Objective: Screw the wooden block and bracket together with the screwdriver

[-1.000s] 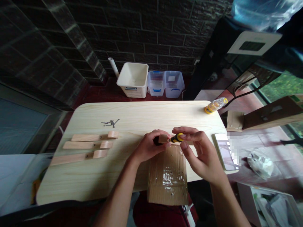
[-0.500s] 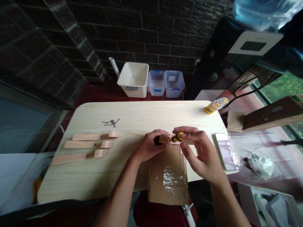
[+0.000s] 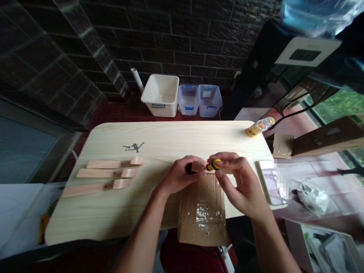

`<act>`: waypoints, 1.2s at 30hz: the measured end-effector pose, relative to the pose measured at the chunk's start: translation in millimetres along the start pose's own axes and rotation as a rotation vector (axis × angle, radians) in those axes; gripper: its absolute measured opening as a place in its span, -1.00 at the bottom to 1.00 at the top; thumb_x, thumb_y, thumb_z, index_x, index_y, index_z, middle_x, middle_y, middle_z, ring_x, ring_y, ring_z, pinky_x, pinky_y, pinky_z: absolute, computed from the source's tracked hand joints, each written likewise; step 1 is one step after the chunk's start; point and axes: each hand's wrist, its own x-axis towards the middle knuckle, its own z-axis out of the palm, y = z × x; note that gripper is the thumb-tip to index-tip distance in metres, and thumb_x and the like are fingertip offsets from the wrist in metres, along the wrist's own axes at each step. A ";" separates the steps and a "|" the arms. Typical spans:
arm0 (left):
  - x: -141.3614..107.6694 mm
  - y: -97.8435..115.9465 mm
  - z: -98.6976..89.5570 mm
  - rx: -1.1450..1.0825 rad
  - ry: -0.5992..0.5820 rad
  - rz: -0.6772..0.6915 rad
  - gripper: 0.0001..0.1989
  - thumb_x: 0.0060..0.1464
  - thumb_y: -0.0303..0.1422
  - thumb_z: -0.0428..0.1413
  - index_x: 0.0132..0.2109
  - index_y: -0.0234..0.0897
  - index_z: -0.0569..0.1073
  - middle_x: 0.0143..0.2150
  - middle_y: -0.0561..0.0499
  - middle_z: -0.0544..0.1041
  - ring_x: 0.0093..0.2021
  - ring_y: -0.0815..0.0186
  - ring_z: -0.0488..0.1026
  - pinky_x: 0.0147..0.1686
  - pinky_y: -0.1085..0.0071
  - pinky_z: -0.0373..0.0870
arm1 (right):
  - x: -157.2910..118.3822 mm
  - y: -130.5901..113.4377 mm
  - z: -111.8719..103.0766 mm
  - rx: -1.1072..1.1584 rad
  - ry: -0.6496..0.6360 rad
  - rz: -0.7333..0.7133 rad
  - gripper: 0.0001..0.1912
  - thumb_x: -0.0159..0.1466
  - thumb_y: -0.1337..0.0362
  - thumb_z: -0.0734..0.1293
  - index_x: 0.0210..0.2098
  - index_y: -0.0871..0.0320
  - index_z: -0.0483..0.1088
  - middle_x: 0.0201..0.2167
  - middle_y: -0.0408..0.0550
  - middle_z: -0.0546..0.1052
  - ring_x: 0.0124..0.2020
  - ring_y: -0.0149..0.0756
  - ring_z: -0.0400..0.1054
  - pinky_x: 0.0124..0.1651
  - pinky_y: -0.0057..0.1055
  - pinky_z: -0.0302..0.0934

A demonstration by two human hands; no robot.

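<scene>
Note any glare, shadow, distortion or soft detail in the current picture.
Head view: bright glare on the clear tape over the cardboard; brick wall very dark behind the pale, brighter table; soft shadow on the table beside the left forearm; wide-angle stretching toward the edges; the tip of the yellow-and-black tool too small and soft to read.

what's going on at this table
A person's left hand grips a wooden piece by the taped cardboard. The right hand holds a yellow-and-black tool, apparently a screwdriver, pointed at the wood. Three more wooden pieces lie to the left, near a small pile of metal fasteners.
</scene>
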 end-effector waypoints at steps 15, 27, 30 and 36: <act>-0.3 0.4 0.3 0.007 0.001 -0.006 -0.82 0.19 -0.26 0.34 -0.09 -0.19 0.64 -0.04 -0.05 0.70 -0.02 0.17 0.61 0.07 0.21 0.50 | -0.2 0.2 0.0 0.009 -0.003 0.012 -0.71 0.47 0.41 0.36 0.10 -0.08 0.43 0.13 0.02 0.56 0.21 -0.10 0.52 0.20 0.00 0.49; -0.5 -0.1 0.3 0.008 -0.001 -0.010 -0.82 0.20 -0.26 0.34 -0.09 -0.21 0.64 -0.02 -0.06 0.70 0.02 0.15 0.61 0.13 0.19 0.49 | 0.3 -0.2 0.0 0.020 0.001 0.011 -0.74 0.48 0.41 0.37 0.07 -0.06 0.44 0.09 0.02 0.57 0.16 -0.12 0.53 0.15 -0.07 0.49; -0.5 1.1 -0.2 0.014 -0.002 -0.018 -0.82 0.19 -0.26 0.34 -0.09 -0.20 0.65 -0.02 -0.06 0.70 0.01 0.14 0.62 0.13 0.18 0.50 | 0.5 -1.4 0.2 0.005 0.004 0.011 -0.73 0.47 0.40 0.38 0.08 -0.06 0.44 0.11 0.04 0.57 0.18 -0.10 0.53 0.17 -0.04 0.49; 0.2 3.2 -0.8 0.002 0.006 -0.022 -0.82 0.17 -0.25 0.34 -0.11 -0.21 0.64 -0.02 -0.08 0.71 0.00 0.13 0.62 0.10 0.19 0.51 | -0.3 -2.9 0.7 -0.004 0.012 0.002 -0.72 0.46 0.42 0.38 0.08 -0.06 0.47 0.16 0.04 0.57 0.24 -0.08 0.52 0.24 0.00 0.47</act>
